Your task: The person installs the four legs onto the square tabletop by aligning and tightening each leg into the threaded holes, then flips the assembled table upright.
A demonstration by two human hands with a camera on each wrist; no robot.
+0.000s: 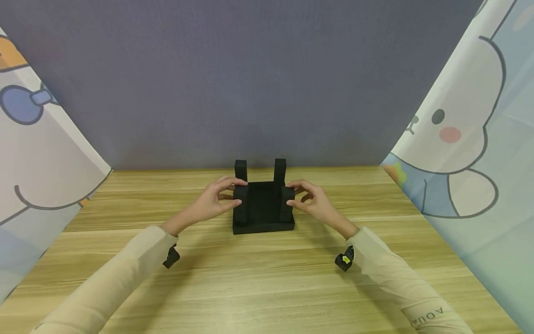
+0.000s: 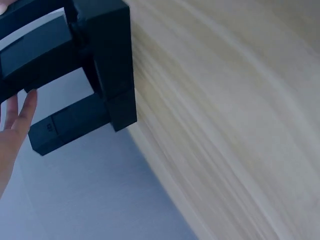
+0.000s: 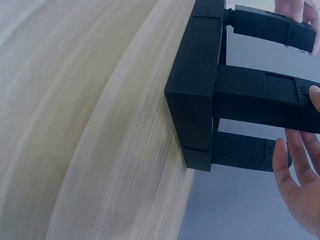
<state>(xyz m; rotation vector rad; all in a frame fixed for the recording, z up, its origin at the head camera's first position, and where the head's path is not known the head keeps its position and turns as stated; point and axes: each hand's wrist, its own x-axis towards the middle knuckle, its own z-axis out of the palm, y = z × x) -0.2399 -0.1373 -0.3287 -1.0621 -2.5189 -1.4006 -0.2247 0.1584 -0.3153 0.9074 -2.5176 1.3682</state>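
Observation:
A black square base [image 1: 263, 228] lies on the wooden table with black posts standing up at its corners, like an upturned stool. My left hand [image 1: 210, 202] pinches the upper end of the near left post [image 1: 240, 211] between thumb and fingers. On the other side, my right hand [image 1: 314, 204] holds the top of the near right post [image 1: 286, 211] the same way. Two rear posts [image 1: 280, 169] rise behind, untouched. The right wrist view shows raised numbers on the near right post [image 3: 255, 95], with my thumb on its end. Both palms face inward.
The wooden table [image 1: 258, 287] extends around the base. A grey panel [image 1: 250, 83] stands close behind it. Cartoon-printed curtains [image 1: 463, 139] flank both sides. Small black devices [image 1: 344, 260] hang at both wrists.

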